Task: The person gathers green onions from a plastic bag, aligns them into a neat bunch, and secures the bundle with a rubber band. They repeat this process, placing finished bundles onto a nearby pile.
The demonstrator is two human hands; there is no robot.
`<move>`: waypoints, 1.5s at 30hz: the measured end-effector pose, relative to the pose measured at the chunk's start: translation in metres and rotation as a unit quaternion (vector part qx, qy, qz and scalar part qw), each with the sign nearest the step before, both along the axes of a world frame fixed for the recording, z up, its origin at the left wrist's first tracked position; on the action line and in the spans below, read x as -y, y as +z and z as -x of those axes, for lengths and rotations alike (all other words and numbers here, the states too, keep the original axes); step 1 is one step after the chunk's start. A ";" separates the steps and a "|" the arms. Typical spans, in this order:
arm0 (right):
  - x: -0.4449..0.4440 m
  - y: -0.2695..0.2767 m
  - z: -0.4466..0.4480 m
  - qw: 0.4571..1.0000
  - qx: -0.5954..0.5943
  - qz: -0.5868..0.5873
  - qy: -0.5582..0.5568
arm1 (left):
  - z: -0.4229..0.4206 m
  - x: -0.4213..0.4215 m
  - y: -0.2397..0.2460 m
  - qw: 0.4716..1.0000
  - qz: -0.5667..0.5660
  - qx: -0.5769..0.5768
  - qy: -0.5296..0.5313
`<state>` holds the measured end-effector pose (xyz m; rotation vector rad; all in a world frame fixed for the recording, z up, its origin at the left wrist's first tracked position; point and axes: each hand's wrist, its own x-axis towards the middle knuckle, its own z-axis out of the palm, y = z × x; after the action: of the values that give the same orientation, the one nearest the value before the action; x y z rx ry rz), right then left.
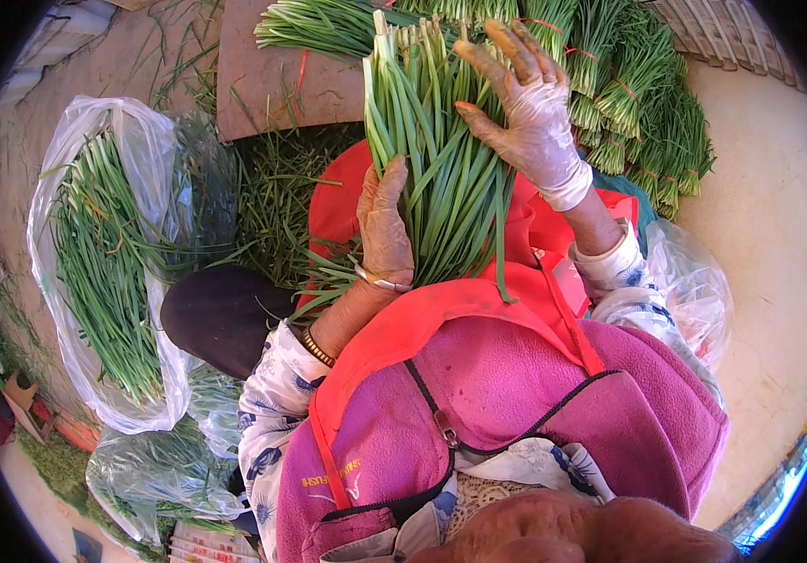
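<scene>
A thick bunch of garlic chives point(439, 155) stands over my lap, its pale cut stems pointing away from me and its leaves hanging towards my chest. My left hand point(384, 225) grips the bunch from the left side, low on the leaves. On the other side, my right hand point(523, 112), in a thin whitish glove with stained fingertips, is raised beside the stem ends. Its fingers are spread, and the thumb is close to or against the outer stalks. Beneath the bunch lies my red apron point(336, 183).
Tied bundles of chives point(622, 98) are piled at the far right. More chives lie on a brown board point(291, 88). At left, an open clear plastic bag point(44, 232) holds loose chives. Trimmings point(284, 204) cover the ground between bag and apron. A woven basket point(720, 32) stands top right.
</scene>
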<state>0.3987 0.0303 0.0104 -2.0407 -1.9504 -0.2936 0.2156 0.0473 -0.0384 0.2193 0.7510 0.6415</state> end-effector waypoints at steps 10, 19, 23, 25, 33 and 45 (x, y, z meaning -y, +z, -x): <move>-0.024 0.021 -0.018 0.985 -0.033 0.153 0.077 | -0.001 0.002 0.004 0.999 -0.040 -0.028 0.016; -0.056 0.038 -0.037 0.940 0.008 0.234 0.250 | 0.001 -0.001 -0.003 1.000 0.007 0.025 -0.008; -0.060 0.026 -0.029 0.925 0.086 0.250 0.274 | -0.001 -0.003 -0.004 1.000 -0.008 0.009 -0.012; -0.059 0.024 -0.028 0.924 0.146 0.237 0.262 | -0.003 -0.005 -0.003 1.000 0.009 0.016 -0.021; -0.060 0.037 -0.040 0.953 -0.170 0.204 0.144 | 0.001 -0.007 0.010 0.991 0.042 0.125 -0.026; -0.097 0.048 -0.079 0.977 -0.199 0.069 0.040 | -0.002 0.002 -0.007 0.995 -0.015 0.048 -0.085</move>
<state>0.4778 0.1275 0.0584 -1.9124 -1.8329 0.2583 0.2174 0.0457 -0.0450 0.2747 0.6235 0.4989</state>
